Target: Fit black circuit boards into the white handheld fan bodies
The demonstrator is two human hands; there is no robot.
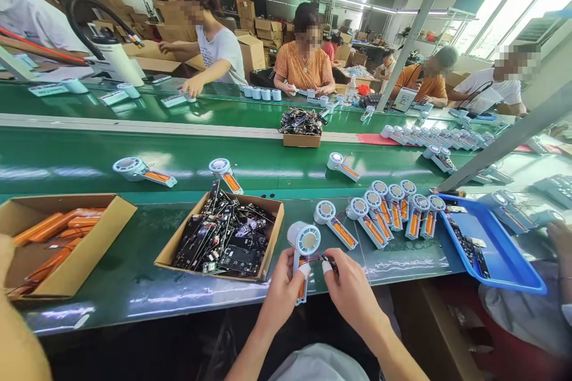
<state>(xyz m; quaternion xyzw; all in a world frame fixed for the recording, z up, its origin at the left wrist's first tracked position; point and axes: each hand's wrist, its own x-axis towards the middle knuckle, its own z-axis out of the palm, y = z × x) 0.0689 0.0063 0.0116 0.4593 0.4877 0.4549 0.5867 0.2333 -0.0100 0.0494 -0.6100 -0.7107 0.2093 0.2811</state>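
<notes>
Closed around the handle of a light-blue fan-shaped unit [307, 238] is my left hand [283, 286], at the table's near edge. The unit's round head points up, and an orange cell shows in its handle. My right hand [346, 280] pinches a small dark circuit board [329, 262] just right of the unit. Thin wires run between the unit and the board. White covers sit on both thumb tips. A cardboard box of black circuit boards [223, 238] stands left of my hands, and several similar units [378, 211] lie to the right.
At the left stands a box of orange cells [67, 226]. A blue tray [491, 244] with boards is at the right. Units sit spaced along the green belt [277, 166]. A slanted metal post [411, 36] rises at the right. Several people work across the line.
</notes>
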